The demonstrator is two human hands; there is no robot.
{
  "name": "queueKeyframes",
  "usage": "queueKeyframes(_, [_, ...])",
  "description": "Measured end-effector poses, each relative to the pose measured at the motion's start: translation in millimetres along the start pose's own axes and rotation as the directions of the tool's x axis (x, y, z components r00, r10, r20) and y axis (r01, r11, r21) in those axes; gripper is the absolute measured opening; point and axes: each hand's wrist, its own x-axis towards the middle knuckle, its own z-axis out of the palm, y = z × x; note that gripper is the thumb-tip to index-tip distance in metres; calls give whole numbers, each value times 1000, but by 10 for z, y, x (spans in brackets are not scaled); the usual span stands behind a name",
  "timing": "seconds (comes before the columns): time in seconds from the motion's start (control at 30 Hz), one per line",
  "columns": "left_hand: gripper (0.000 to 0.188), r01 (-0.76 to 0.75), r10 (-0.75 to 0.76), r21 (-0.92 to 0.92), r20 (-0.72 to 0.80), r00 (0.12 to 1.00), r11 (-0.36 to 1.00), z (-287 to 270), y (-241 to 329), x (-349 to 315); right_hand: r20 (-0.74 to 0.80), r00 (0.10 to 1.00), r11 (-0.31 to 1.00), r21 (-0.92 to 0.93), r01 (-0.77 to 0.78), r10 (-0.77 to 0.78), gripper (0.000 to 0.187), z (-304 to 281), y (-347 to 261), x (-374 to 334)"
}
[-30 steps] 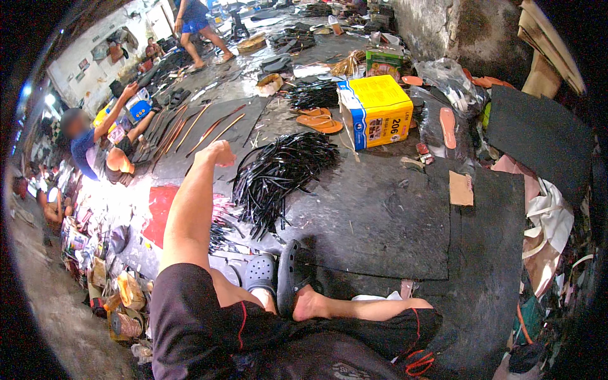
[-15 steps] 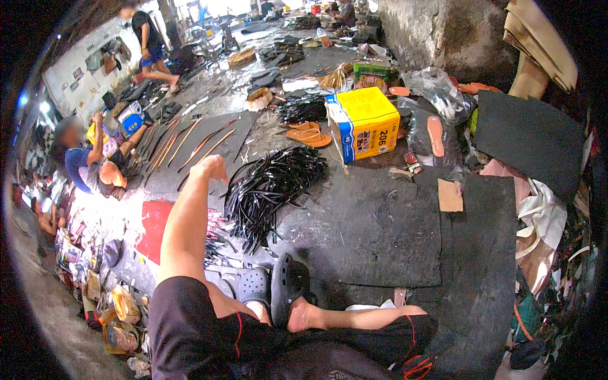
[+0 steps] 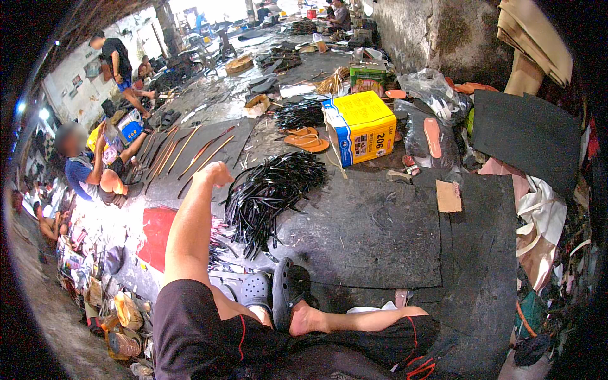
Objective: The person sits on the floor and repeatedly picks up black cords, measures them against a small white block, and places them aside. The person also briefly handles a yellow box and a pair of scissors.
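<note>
My left forearm reaches forward past my bent knee, in black shorts with red piping. At its end my left hand (image 3: 215, 173) hangs with the fingers curled in, above the floor beside a heap of glossy black strips (image 3: 272, 196). Whether anything is inside the curled fingers is hidden. Beyond the hand, several long thin brown and black strips (image 3: 215, 147) lie on a dark sheet. Below my hand, a red sheet (image 3: 157, 237) lies by my arm. My right hand does not show. My feet wear grey clogs (image 3: 285, 288).
Black sheets (image 3: 380, 228) cover the floor ahead. On them stands a yellow box (image 3: 358, 117), with orange sandals (image 3: 307, 139) left of it. A seated person (image 3: 88, 168) and a bending person (image 3: 117, 60) are at left. Scraps (image 3: 538, 215) pile up at right.
The view has shifted slightly. My left hand has dipped a little, its fingers still curled. The person at the back left has moved left and leans forward.
</note>
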Motion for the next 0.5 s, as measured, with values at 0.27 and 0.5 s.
queueKeyframes(0.27, [35, -10, 10, -18, 29, 1000, 1000, -13, -14, -14, -203, 964, 856, -452, -249, 173, 18, -626, -642, -45])
queueKeyframes(0.5, [40, -59, 52, 115, 56, 997, 992, 140, -158, 315, -98, 954, 807, -512, -293, 284, 7, -1151, -928, 86])
